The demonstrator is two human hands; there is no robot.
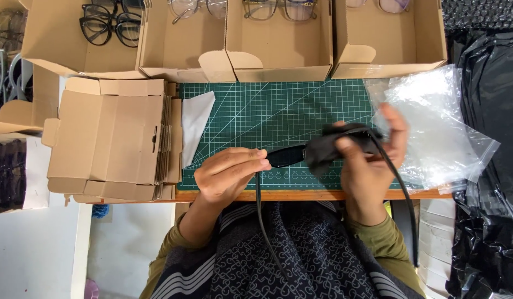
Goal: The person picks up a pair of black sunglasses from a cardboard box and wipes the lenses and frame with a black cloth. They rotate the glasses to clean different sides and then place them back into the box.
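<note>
Here, at the far left of the worktop, sits a stack of flat folded cardboard boxes with a pale wiping cloth leaning beside it on the green cutting mat. Above them run 4 open cardboard trays holding spare glasses, the dark-framed ones at the left end.

My left hand is closed in a pinch on the left end of the black glasses, fingertips at the frame's outer corner near the hinge, and 1 temple arm hangs down from there toward my lap. The glasses lie across the mat's near edge, between my 2 hands.

My right hand is wrapped around a dark cloth bunched over the right lens, thumb pressing it on; the other temple arm trails down past my wrist.

I judge the frame light and thin, springy rather than stiff, and likely to twist if squeezed mid-bridge. The lenses look smooth and would smear or scratch under bare fingers, so holding at the rim and hinge corner, with cloth between my thumb and the lens, seems safest. The cloth is soft and limp.

To the right lie crinkled clear plastic bags, slippery-looking, and beyond them black plastic sheeting.
</note>
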